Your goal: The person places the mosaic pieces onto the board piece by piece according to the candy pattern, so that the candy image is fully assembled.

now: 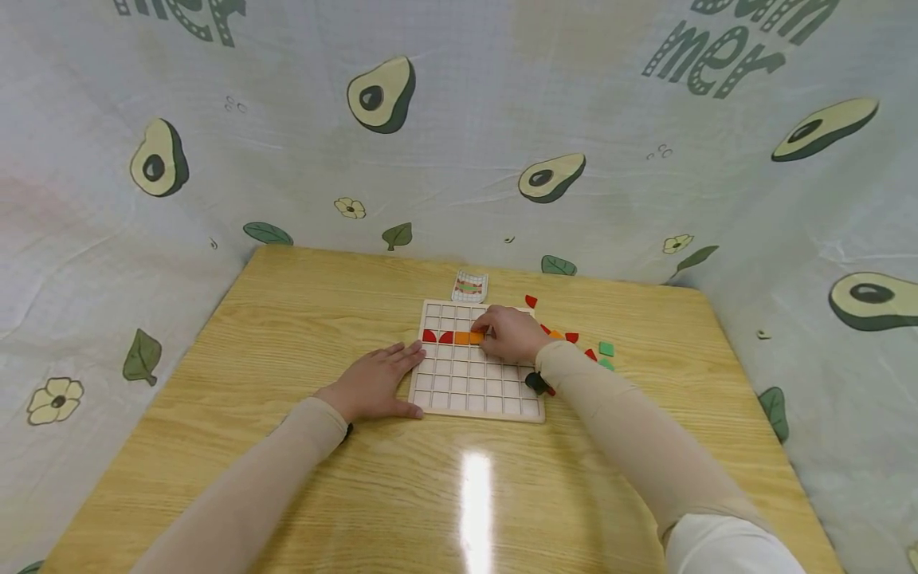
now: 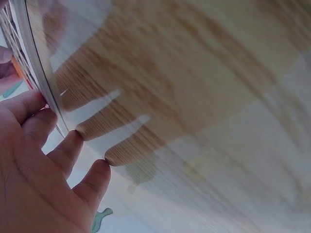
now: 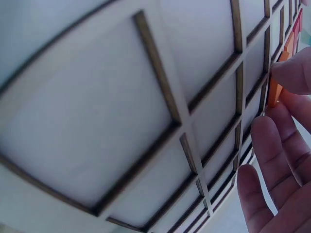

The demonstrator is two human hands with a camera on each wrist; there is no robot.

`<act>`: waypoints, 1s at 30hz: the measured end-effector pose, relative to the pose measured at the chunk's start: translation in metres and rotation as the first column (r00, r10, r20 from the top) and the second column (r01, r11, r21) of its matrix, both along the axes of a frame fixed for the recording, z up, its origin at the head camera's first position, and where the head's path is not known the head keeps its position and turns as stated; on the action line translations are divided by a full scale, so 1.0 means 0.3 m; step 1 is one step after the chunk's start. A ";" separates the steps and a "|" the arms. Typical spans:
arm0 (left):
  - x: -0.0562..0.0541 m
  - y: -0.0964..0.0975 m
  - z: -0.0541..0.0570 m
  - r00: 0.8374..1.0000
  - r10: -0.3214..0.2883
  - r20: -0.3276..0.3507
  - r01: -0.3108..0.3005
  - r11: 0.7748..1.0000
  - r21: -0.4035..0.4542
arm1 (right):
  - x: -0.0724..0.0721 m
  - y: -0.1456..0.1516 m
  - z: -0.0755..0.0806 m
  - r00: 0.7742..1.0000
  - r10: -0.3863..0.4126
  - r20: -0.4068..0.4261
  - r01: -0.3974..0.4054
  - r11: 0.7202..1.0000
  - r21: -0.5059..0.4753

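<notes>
A pale wooden grid board (image 1: pixel 468 391) lies on the table between both hands. My right hand (image 1: pixel 511 333) reaches over its upper part and pinches an orange square tile (image 3: pixel 275 92) between thumb and fingertips, right at a grid cell. To the left in that same row sit another orange square tile (image 1: pixel 461 338) and two red quarter-round tiles (image 1: pixel 429 336). Flat beside the board's left edge, my left hand (image 1: pixel 376 383) has its fingers spread; fingertips touch the edge, and its thumb points to the lower left corner.
Behind the board lies a small pattern card (image 1: pixel 469 285) with red, orange and green shapes. Loose tiles are scattered to the right: a red one (image 1: pixel 531 300), a green square (image 1: pixel 606 349) and several more, partly behind the right forearm. A printed cloth (image 1: pixel 459 159) hangs behind the wooden table (image 1: pixel 344 295).
</notes>
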State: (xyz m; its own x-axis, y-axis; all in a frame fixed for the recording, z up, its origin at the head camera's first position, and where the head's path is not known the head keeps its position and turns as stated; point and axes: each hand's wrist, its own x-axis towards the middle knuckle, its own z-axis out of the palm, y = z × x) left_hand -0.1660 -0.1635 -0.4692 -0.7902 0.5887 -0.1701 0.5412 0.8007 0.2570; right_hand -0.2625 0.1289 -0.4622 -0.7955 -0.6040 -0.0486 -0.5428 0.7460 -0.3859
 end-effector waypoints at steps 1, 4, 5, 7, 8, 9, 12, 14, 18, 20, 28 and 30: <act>0.000 0.001 0.001 1.000 0.001 0.001 -0.001 1.000 -0.003 | 0.001 -0.001 0.001 1.000 0.000 -0.003 0.000 1.000 0.006; 0.001 0.002 0.003 1.000 0.002 0.000 -0.002 1.000 -0.006 | 0.003 -0.001 0.004 1.000 0.003 -0.010 -0.003 1.000 0.021; 0.001 0.002 0.004 1.000 0.002 0.000 -0.002 1.000 -0.006 | 0.002 0.000 0.003 1.000 0.006 -0.014 -0.006 1.000 0.027; 0.002 0.001 0.005 1.000 0.001 -0.001 -0.001 1.000 -0.007 | 0.002 0.001 0.003 1.000 0.013 -0.022 -0.012 0.999 0.032; 0.002 0.001 0.005 1.000 -0.001 -0.002 0.001 1.000 -0.004 | 0.002 0.002 0.003 1.000 0.015 -0.025 -0.014 0.999 0.033; 0.002 0.001 0.005 1.000 -0.002 -0.002 0.002 1.000 -0.001 | 0.003 0.002 0.003 0.999 0.019 -0.030 -0.018 0.999 0.034; 0.003 0.002 0.006 1.000 -0.001 0.002 0.001 1.000 -0.001 | 0.005 0.001 0.003 0.999 0.024 -0.040 -0.022 0.999 0.043; 0.004 0.003 0.007 1.000 0.000 0.003 0.000 1.000 0.000 | 0.007 0.000 0.003 0.999 0.024 -0.046 -0.021 0.998 0.056; 0.003 0.005 0.008 1.000 0.000 0.003 0.000 1.000 0.006 | 0.011 -0.001 0.004 0.998 0.020 -0.057 -0.016 0.997 0.080; 0.002 0.005 0.006 1.000 0.000 0.002 0.000 1.000 0.008 | 0.013 0.003 0.009 0.998 0.030 -0.060 -0.026 0.997 0.073; 0.001 0.003 0.004 1.000 -0.002 0.000 0.002 1.000 0.003 | 0.030 0.076 0.046 0.999 0.016 -0.044 -0.012 0.997 0.077; 0.002 0.003 0.008 1.000 -0.001 0.003 0.001 1.000 -0.009 | 0.041 0.111 0.065 0.999 0.013 -0.034 -0.011 0.998 0.069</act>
State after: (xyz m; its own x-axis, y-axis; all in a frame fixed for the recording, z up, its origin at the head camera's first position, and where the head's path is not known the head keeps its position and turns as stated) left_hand -0.1655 -0.1626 -0.4668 -0.7890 0.5880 -0.1779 0.5413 0.8024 0.2513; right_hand -0.2503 0.1623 -0.4427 -0.7900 -0.6098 -0.0636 -0.5640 0.7635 -0.3145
